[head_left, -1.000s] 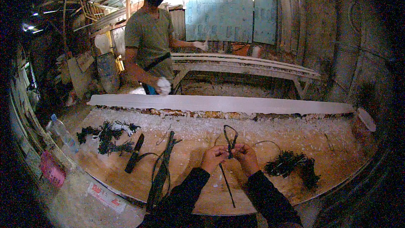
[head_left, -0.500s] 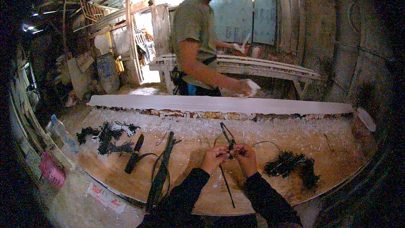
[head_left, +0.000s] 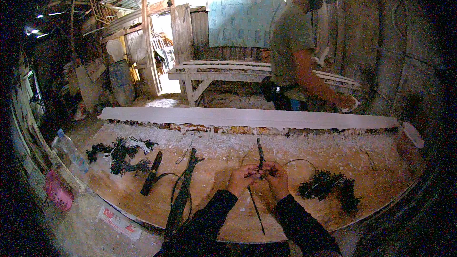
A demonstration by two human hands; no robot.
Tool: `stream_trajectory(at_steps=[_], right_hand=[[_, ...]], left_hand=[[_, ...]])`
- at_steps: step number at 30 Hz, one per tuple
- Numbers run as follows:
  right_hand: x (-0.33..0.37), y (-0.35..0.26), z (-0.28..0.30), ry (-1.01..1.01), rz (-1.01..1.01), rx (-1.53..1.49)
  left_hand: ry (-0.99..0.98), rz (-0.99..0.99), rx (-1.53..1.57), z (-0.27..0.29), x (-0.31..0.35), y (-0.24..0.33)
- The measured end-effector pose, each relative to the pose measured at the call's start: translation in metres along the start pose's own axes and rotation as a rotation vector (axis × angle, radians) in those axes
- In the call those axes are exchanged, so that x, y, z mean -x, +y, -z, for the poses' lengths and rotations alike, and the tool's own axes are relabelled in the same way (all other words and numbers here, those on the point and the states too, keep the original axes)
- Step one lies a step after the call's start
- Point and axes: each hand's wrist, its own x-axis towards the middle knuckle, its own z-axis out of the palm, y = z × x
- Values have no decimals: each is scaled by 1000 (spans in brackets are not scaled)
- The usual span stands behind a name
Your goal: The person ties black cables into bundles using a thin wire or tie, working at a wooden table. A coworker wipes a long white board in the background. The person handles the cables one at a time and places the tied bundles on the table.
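Observation:
Close together over the middle of the wooden board, my left hand point(head_left: 240, 179) and my right hand point(head_left: 276, 179) both pinch a thin dark strip point(head_left: 260, 149). Its upper end stands up above my fingers, and a straight tail hangs toward me below them. The part between the fingertips is mostly hidden. A bundle of long dark strips point(head_left: 183, 191) lies left of my left forearm. Beyond it is a knife point(head_left: 152, 175) with a dark blade. Right of my right hand sits a pile of short dark tied pieces point(head_left: 323, 184).
Another tangled dark and white pile point(head_left: 124, 156) lies at the left of the board point(head_left: 214, 228). A long white moulding point(head_left: 247, 118) runs along the far side. At the left edge stands a plastic bottle point(head_left: 71, 150). A co-worker point(head_left: 295, 52) stands beyond the moulding.
The loop of the strip above my fingers has closed into one narrow upright length. My hands have hardly moved. The co-worker has moved right along the white moulding.

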Motion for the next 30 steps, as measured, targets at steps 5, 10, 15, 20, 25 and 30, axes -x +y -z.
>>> stream_trajectory(at_steps=[5, 10, 15, 20, 25, 30], right_hand=[[1, 1, -1, 5, 2, 77], [-4, -4, 3, 69, 138, 403], [-1, -21, 8, 57, -158, 196], [1, -34, 12, -18, -273, 0], [-9, -36, 20, 33, -267, -101], [-18, -37, 24, 106, -214, -162]], left_hand=[[35, -180, -218, 1, -3, -7], [-60, 1, -99, -2, 1, -13], [-64, -109, -483, -1, 3, -10], [-121, -97, -534, -4, 11, 4], [-152, -60, -522, -9, 11, 10], [-164, -33, -494, -8, 10, 5]])
